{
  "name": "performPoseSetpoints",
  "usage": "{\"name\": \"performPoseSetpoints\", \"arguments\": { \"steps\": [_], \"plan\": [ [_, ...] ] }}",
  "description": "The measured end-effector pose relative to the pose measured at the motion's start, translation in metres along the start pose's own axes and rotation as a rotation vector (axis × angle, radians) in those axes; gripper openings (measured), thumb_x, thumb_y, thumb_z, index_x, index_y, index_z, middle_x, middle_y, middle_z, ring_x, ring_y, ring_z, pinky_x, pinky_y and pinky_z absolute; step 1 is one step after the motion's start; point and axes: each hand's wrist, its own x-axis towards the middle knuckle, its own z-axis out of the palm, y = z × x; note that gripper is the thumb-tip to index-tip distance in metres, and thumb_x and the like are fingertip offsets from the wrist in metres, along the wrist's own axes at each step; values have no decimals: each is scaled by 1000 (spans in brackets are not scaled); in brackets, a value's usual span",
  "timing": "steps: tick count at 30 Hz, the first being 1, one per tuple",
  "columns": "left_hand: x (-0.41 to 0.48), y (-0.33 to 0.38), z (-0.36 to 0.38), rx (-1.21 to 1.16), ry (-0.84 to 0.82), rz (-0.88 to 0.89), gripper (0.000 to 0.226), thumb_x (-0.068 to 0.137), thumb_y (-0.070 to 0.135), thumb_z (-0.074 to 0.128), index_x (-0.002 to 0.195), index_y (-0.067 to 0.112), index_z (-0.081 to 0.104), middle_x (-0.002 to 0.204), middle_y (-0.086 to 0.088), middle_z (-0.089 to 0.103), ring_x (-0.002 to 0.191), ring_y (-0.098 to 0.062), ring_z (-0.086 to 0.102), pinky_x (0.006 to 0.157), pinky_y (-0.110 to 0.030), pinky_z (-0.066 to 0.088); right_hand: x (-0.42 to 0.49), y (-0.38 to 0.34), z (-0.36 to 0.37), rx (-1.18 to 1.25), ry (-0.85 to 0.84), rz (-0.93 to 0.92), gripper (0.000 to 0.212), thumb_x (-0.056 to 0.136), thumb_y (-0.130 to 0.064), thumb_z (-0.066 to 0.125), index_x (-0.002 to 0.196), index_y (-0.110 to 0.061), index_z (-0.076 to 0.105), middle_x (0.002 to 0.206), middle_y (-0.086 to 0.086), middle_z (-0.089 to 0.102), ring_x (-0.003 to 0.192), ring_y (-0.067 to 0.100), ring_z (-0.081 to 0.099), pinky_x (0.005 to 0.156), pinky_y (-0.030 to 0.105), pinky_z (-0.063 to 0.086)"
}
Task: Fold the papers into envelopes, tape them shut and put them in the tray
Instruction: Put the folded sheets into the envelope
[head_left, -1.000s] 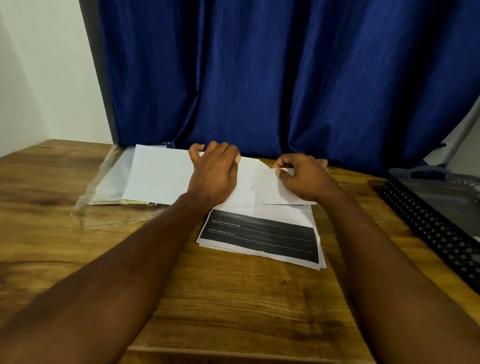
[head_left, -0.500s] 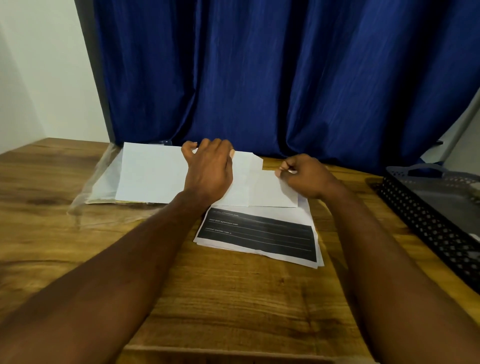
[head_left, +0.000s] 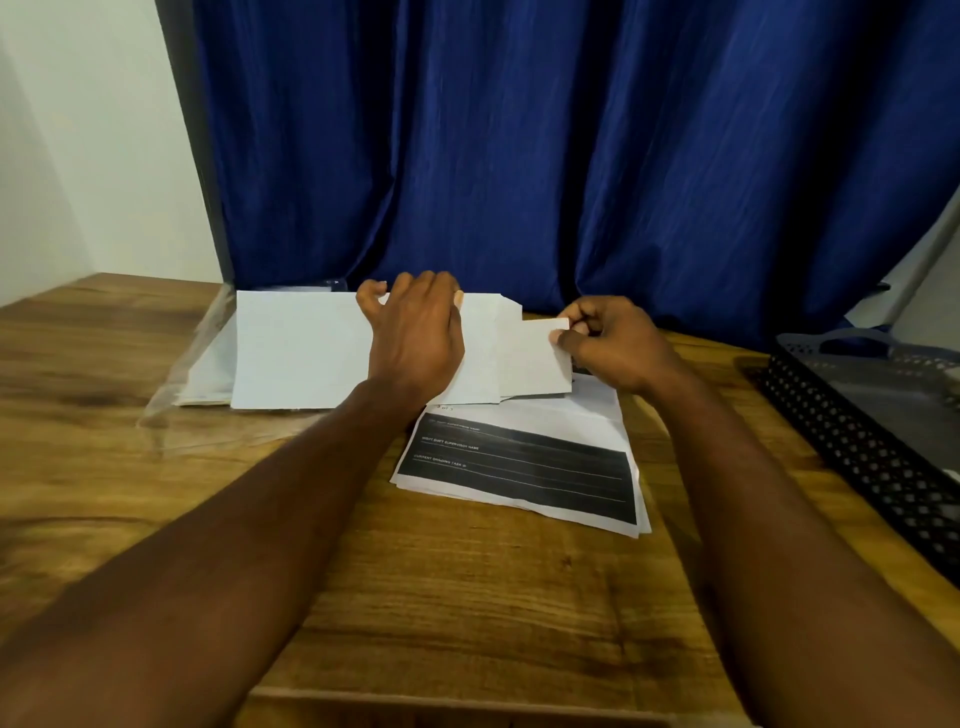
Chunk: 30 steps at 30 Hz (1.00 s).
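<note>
A long white sheet of paper (head_left: 301, 351) lies across the far middle of the wooden table. My left hand (head_left: 415, 332) presses flat on its middle, fingers spread at the far edge. The sheet's right end is folded over into a flap (head_left: 535, 358). My right hand (head_left: 608, 343) pinches the flap's upper right corner between thumb and fingers. Beneath the sheet lies a stack of printed papers (head_left: 524, 467) with a black form block facing up. The black perforated tray (head_left: 862, 431) stands at the right edge.
A clear plastic sleeve (head_left: 182, 379) holding more paper lies under the sheet's left end. A blue curtain (head_left: 519, 156) hangs right behind the table. The table's front edge (head_left: 467, 701) is near me. No tape is visible.
My right hand has lifted the folded flap's corner again after laying it down half a second ago. My left hand stays pressed on the sheet.
</note>
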Motion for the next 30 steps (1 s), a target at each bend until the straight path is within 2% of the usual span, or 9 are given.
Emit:
{"name": "performPoseSetpoints", "arguments": {
  "steps": [3, 5, 9, 14, 17, 21, 24, 26, 30],
  "plan": [
    [-1, 2, 2, 0, 6, -9, 15, 101, 17, 50, 108, 17, 63, 106, -5, 68, 101, -26, 60, 103, -51, 27, -3, 1, -1, -67, -28, -18, 16, 94, -21, 77, 91, -6, 73, 86, 20, 73, 76, 28, 68, 88, 48, 60],
    [0, 3, 3, 0, 10, -8, 13, 100, 16, 53, 108, 17, 63, 106, -6, 68, 102, -26, 61, 103, -51, 27, -4, 0, 3, -26, -36, -16, 12, 94, -22, 79, 92, -11, 75, 81, 13, 76, 78, 28, 74, 86, 47, 63],
    [2, 3, 1, -12, -16, -54, 16, 102, 21, 53, 114, 17, 63, 114, -7, 69, 109, -27, 60, 108, -51, 25, -4, -3, 11, 121, 0, -37, 7, 95, -19, 79, 99, -14, 74, 73, 0, 75, 70, 15, 73, 80, 39, 65],
    [1, 4, -1, -45, 1, -41, 20, 101, 22, 46, 109, 17, 63, 106, -6, 69, 103, -26, 61, 105, -51, 25, -2, 0, 5, 279, -49, -12, 6, 101, -14, 71, 106, -14, 74, 88, 2, 79, 70, 5, 72, 74, 26, 62],
    [-1, 3, -2, -60, 18, -23, 20, 102, 20, 43, 105, 17, 62, 99, -4, 68, 98, -24, 60, 103, -50, 25, -3, 4, 2, 372, -114, 7, 13, 102, -11, 68, 114, -10, 73, 90, 2, 77, 66, 2, 69, 69, 18, 59],
    [1, 7, -4, -82, 19, -8, 19, 100, 18, 44, 105, 17, 63, 100, -4, 68, 98, -24, 60, 103, -50, 25, -5, 2, 9, 432, -85, 27, 14, 100, -7, 70, 113, -4, 72, 83, 2, 76, 62, 2, 68, 63, 16, 57],
    [2, 9, -5, -76, 7, -26, 16, 102, 18, 48, 108, 17, 63, 104, -5, 69, 100, -25, 61, 105, -50, 24, -4, -4, 20, 425, -49, 20, 6, 97, -9, 75, 102, -11, 72, 91, 9, 79, 74, 15, 74, 70, 28, 62],
    [2, 9, -5, -59, -12, -44, 15, 102, 18, 51, 111, 17, 63, 107, -5, 70, 103, -25, 61, 107, -50, 24, -4, -9, 28, 410, -26, 7, 7, 97, -10, 76, 98, -14, 69, 95, 10, 80, 77, 19, 75, 73, 32, 64],
    [3, 9, -4, -48, -29, -55, 16, 101, 18, 53, 114, 18, 63, 111, -6, 70, 107, -26, 61, 108, -50, 24, -6, -13, 42, 358, 19, -45, 12, 94, -10, 79, 97, -13, 68, 93, 4, 74, 76, 8, 67, 68, 20, 56]
  ]
}}
